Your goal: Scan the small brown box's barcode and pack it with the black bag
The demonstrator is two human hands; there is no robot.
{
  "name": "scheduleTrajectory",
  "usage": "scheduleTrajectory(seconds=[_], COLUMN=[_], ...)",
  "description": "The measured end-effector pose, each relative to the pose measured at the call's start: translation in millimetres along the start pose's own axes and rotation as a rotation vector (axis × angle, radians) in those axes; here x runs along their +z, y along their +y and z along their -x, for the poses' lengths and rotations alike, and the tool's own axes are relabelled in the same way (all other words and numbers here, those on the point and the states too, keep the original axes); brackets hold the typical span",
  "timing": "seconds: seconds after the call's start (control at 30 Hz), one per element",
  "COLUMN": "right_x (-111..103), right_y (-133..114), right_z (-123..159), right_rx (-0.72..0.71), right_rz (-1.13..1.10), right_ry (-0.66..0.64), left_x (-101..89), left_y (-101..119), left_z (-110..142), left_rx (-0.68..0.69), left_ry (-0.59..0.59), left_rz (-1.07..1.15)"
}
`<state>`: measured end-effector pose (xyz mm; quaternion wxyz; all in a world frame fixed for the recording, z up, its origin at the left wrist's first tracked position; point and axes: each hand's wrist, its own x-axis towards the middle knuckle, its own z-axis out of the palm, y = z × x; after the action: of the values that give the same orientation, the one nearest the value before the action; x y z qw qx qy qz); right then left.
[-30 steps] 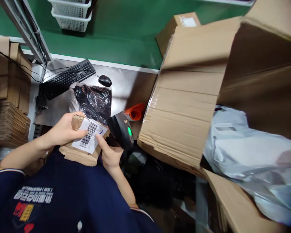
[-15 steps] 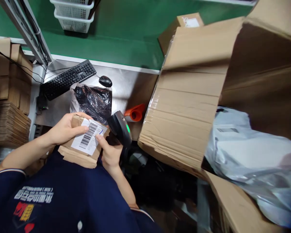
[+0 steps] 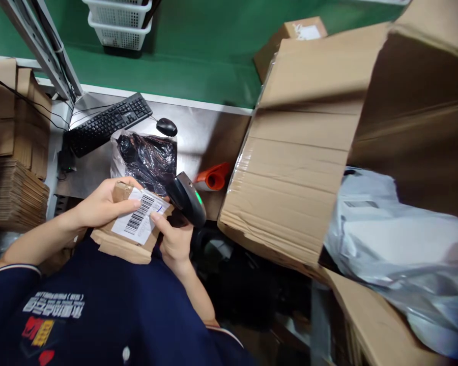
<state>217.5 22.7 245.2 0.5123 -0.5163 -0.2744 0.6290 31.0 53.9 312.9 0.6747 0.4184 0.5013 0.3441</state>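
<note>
A brown paper parcel (image 3: 124,244) is held in front of my chest, its white barcode label (image 3: 142,216) facing up. My left hand (image 3: 103,203) is closed on the parcel's left side, thumb on the label. From the right, my right hand (image 3: 175,241) grips it, thumb pressed on the label's edge. A black barcode scanner (image 3: 186,200) with a lit green strip juts out just beyond my right hand and appears to be held by its fingers, which are mostly hidden. Beyond the parcel lies a black item in clear plastic wrap (image 3: 148,157).
A black keyboard (image 3: 110,124) and mouse (image 3: 167,127) lie on the metal table (image 3: 198,122). Nearby is an orange roll (image 3: 216,178). A large open carton (image 3: 290,152) with plastic-bagged goods (image 3: 397,239) fills the right. Flattened cardboard (image 3: 15,193) is stacked left; white baskets (image 3: 120,35) stand behind.
The scanner has tilted and shifted slightly left. Both hands and the parcel stay almost in place, and the view has moved a little.
</note>
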Motion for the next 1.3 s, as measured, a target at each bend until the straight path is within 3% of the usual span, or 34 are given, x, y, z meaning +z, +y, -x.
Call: scheduleTrajectory(seconds=[0.1, 0.3, 0.6, 1.0, 1.3], right_x=[0.5, 4.1, 7.1, 6.4, 8.7], right_y=[0.8, -2.3, -5.7, -4.9, -3.0], right_z=[-0.7, -0.7, 0.8, 3.5, 2.4], right_rx=[0.006, 0.010, -0.005, -0.018, -0.020], right_rz=[-0.016, -0.029, -0.006, -0.005, -0.011], right_ry=[0.006, -0.029, -0.081, -0.053, -0.078], left_x=[-1.5, -4.1, -6.7, -15.8, -11.6], left_y=[-0.7, -7.4, -6.5, -14.1, -14.0], left_z=[0.5, 1.5, 1.9, -1.0, 1.2], left_rx=[0.060, 0.197, 0.129, 0.210, 0.428], left_ry=[-0.027, 0.064, 0.030, -0.007, 0.139], left_rz=[-0.024, -0.106, -0.096, -0.073, -0.301])
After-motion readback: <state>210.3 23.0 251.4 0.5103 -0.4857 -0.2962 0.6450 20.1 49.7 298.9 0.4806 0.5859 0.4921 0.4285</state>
